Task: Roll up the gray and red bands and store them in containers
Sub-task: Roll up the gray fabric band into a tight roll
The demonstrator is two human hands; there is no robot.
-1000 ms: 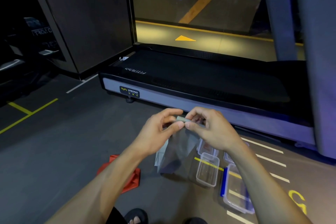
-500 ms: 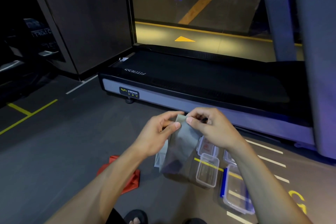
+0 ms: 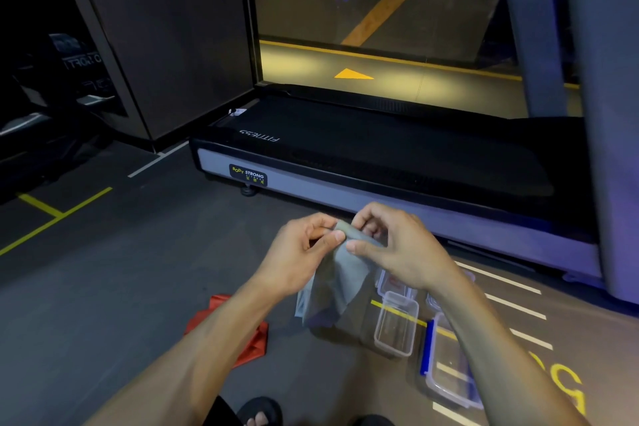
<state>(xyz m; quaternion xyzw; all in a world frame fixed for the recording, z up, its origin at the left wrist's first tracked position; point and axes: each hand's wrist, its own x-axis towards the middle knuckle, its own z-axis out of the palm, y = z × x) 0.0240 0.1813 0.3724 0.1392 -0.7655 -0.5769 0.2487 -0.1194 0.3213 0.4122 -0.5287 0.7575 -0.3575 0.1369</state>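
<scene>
Dim gym floor (image 3: 103, 287). Left hand (image 3: 297, 252) and right hand (image 3: 397, 245) pinch one gray band (image 3: 337, 280); one red band (image 3: 249, 335) half-hidden under the left forearm; three clear containers (image 3: 396, 322), partly hidden below the right hand.

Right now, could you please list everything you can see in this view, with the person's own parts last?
gray band: one, gray, held up in both hands, top end rolled, the rest hanging down
red band: one, red, on the floor, partly behind the left forearm
clear containers: at least three, transparent, on the floor right of the gray band, one with a blue clip
treadmill: one, black with a gray side rail, across the floor ahead
floor lines: several, yellow and white, on the dark floor
sandalled foot: one clearly seen, black sandal, bottom edge
left hand: pinches the band's rolled end
right hand: pinches the same end
</scene>
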